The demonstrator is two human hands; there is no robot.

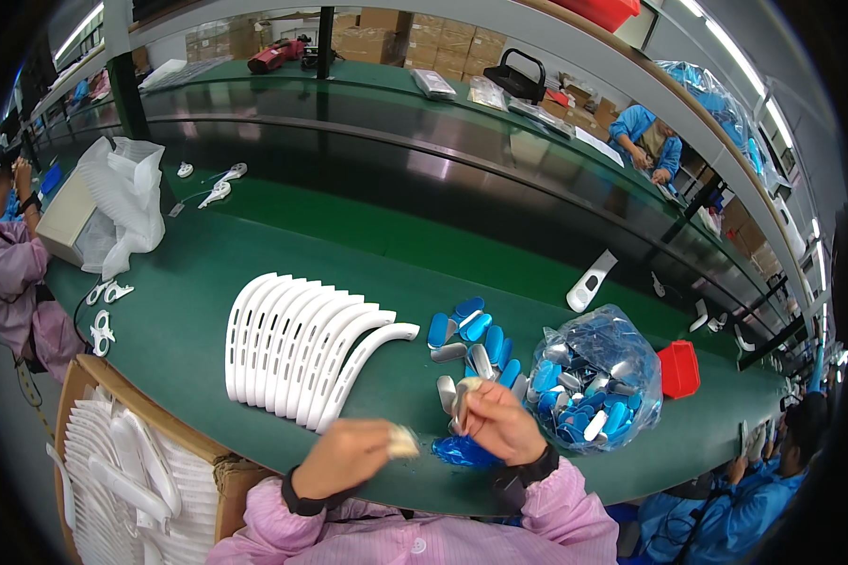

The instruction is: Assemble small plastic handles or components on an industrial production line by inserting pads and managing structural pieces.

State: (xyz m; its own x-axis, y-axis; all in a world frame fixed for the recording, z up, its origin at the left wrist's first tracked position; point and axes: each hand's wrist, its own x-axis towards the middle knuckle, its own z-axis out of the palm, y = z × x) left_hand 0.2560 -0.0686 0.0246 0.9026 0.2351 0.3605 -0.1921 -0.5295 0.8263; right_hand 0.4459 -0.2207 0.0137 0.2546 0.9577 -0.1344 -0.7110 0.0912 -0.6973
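My right hand (507,422) pinches a small oval silver plate (461,403) between thumb and finger. My left hand (347,459) is to its left over the near table edge, blurred, with a pale finger cover (403,443) at its fingertips; whether it holds anything is unclear. Crumpled blue film (465,452) lies on the table between my hands. Beyond them is a loose group of oval plates (481,356), some blue-faced and some silver. A clear bag (597,377) right of my right hand holds more of them. Several curved white slotted plastic parts (297,348) stand in a row to the left.
A cardboard box (226,471) of white parts stands at the lower left. A red bin (678,369) sits beyond the bag, near a white housing (592,281). Foam wrap (121,202) lies far left. A dark conveyor (386,179) runs behind the green table (349,240). Co-workers sit on both sides.
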